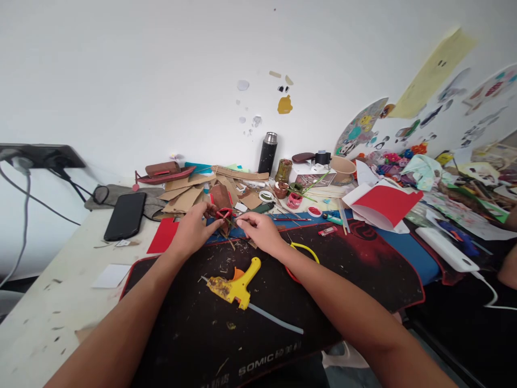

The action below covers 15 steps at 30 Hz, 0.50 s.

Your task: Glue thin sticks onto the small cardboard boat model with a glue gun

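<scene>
Near the middle of the work surface, a small brown craft piece with red edges (221, 199) stands between my hands. My left hand (196, 226) is closed on its left side, fingertips at the red rim. My right hand (258, 229) is at its right side, thumb and forefinger pinched together; what they hold, if anything, is too small to name. In front of both hands a yellow glue gun (234, 285) with a clear glue stick lies on the black mat (181, 323). Scissors with a yellow and red handle (306, 249) lie partly under my right forearm.
A black phone (125, 215) and red paper (162, 236) lie left. Behind are cardboard scraps (183, 199), a red boat model (167, 173), a black flask (268, 153) and paint jars (294, 200). At right are folded red paper (383, 205) and a white power strip (446, 249).
</scene>
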{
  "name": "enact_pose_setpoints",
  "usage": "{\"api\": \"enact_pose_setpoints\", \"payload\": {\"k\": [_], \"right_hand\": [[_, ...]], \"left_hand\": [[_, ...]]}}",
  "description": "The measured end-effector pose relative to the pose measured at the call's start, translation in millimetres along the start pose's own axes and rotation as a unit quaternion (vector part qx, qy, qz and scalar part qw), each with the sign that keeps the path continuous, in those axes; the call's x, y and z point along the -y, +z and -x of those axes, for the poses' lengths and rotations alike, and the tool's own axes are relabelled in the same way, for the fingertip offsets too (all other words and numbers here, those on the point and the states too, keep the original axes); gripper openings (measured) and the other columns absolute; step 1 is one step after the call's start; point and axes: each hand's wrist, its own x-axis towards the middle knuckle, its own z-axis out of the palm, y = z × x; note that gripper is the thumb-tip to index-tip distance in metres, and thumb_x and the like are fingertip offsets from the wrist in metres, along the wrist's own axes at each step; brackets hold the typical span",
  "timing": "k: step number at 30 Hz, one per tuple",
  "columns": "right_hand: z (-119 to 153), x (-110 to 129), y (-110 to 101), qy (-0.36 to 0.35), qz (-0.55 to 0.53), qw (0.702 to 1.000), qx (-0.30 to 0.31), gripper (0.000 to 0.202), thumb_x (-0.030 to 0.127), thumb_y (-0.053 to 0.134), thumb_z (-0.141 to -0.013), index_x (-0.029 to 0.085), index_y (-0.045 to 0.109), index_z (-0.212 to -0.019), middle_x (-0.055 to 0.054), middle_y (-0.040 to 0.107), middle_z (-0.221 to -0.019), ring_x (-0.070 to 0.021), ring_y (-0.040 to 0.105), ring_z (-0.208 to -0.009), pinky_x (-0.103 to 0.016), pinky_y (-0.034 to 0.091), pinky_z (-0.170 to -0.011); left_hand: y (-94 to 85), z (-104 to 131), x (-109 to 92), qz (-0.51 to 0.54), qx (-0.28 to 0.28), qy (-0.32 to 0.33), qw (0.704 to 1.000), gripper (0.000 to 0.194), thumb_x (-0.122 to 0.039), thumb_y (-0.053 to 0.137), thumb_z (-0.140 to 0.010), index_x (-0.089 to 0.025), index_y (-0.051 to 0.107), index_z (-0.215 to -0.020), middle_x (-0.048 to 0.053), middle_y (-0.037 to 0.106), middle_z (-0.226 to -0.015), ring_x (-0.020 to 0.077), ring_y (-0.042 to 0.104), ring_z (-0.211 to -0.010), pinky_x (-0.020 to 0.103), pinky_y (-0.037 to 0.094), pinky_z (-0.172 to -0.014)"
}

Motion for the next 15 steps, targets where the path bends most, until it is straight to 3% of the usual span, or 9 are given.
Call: {"api": "enact_pose_setpoints", "payload": {"k": [6, 9, 12, 15], "right_hand": [[32.1, 29.1, -12.9, -0.087, 0.095, 0.985, 0.117, 0.022, 0.036, 0.073, -0.098, 0.021, 0.08, -0.113, 0.001, 0.072, -0.082, -0.0143, 0.063, -0.073, -0.025, 0.043, -0.072], [46.7, 38.2, -26.3, -0.152, 0.16, 0.959, 0.18, 0.036, 0.043, 0.081, -0.092, 0.021, 0.078, -0.121, -0.003, 0.072, -0.095, -0.0189, 0.066, -0.09, -0.029, 0.046, -0.084], [59.2, 42.5, -38.0, -0.169, 0.216, 0.93, 0.243, 0.055, 0.053, 0.085, -0.086, 0.022, 0.075, -0.13, -0.009, 0.073, -0.111, -0.0252, 0.065, -0.108, -0.034, 0.047, -0.095], [69.0, 45.5, -42.0, -0.185, 0.259, 0.904, 0.285, 0.054, 0.049, 0.085, -0.088, 0.02, 0.074, -0.132, -0.012, 0.071, -0.121, -0.0279, 0.063, -0.117, -0.037, 0.047, -0.102]], "left_hand": [[0.6, 0.2, 2.1, 0.013, -0.001, 0.007, 1.0, 0.026, -0.042, 0.072, -0.084, -0.023, 0.062, -0.1, 0.005, 0.07, -0.095, 0.0249, 0.063, -0.088, 0.037, 0.048, -0.079], [-0.2, 0.0, 1.4, 0.007, 0.0, 0.002, 1.0, 0.026, -0.041, 0.072, -0.084, -0.023, 0.063, -0.101, 0.005, 0.07, -0.095, 0.0253, 0.063, -0.089, 0.037, 0.048, -0.079], [-0.2, 0.2, 1.2, -0.001, 0.0, -0.003, 1.0, 0.028, -0.043, 0.072, -0.084, -0.023, 0.064, -0.101, 0.006, 0.07, -0.096, 0.0258, 0.063, -0.089, 0.037, 0.047, -0.078], [1.0, 0.5, 1.4, -0.001, 0.0, 0.003, 1.0, 0.027, -0.044, 0.071, -0.085, -0.023, 0.064, -0.101, 0.006, 0.07, -0.096, 0.0258, 0.063, -0.088, 0.037, 0.047, -0.077]]}}
